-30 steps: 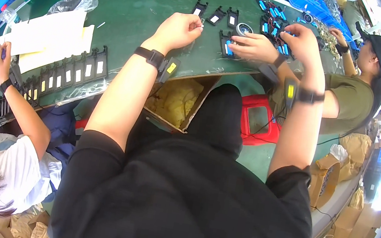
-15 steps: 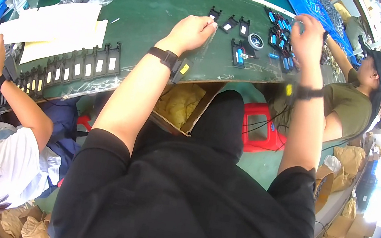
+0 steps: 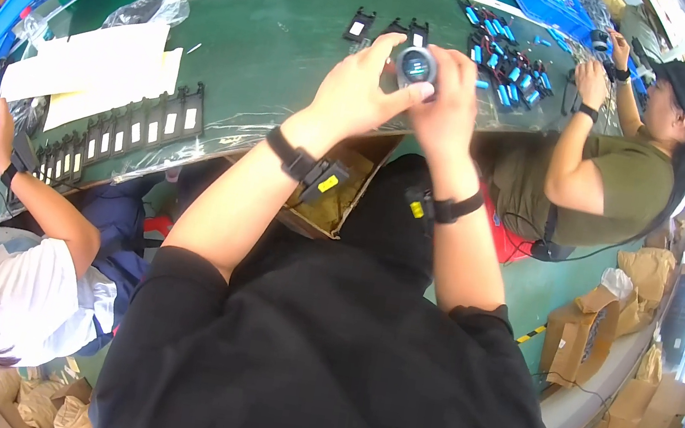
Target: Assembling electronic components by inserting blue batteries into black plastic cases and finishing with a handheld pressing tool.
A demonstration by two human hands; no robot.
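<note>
Above the near part of the green table, a round dial point(image 3: 418, 66) with a grey rim and a dark, lit face sits between my hands. The thumb and forefinger of my left hand point(image 3: 355, 90) close around its left and lower sides. My right hand point(image 3: 450, 101) is wrapped against its right side, its fingers blurred and partly hidden. Just beyond the hands lie black plastic holders with white labels, one of them apart on the left point(image 3: 360, 25). A heap of small blue cylinders point(image 3: 512, 75) with dark wires is to the right.
Black labelled holders point(image 3: 153, 119) stand in a row along the left front edge, near white paper sheets point(image 3: 89, 57). Co-workers sit on both sides, the right one's hand point(image 3: 592, 83) near the heap. Below the table is an open carton point(image 3: 356, 185). Blue bins point(image 3: 546, 4) line the back.
My right hand has come left from the blue cylinders to the dial, and my left hand has moved toward it too. The dial has left its spot on the table. The right co-worker's arms have shifted.
</note>
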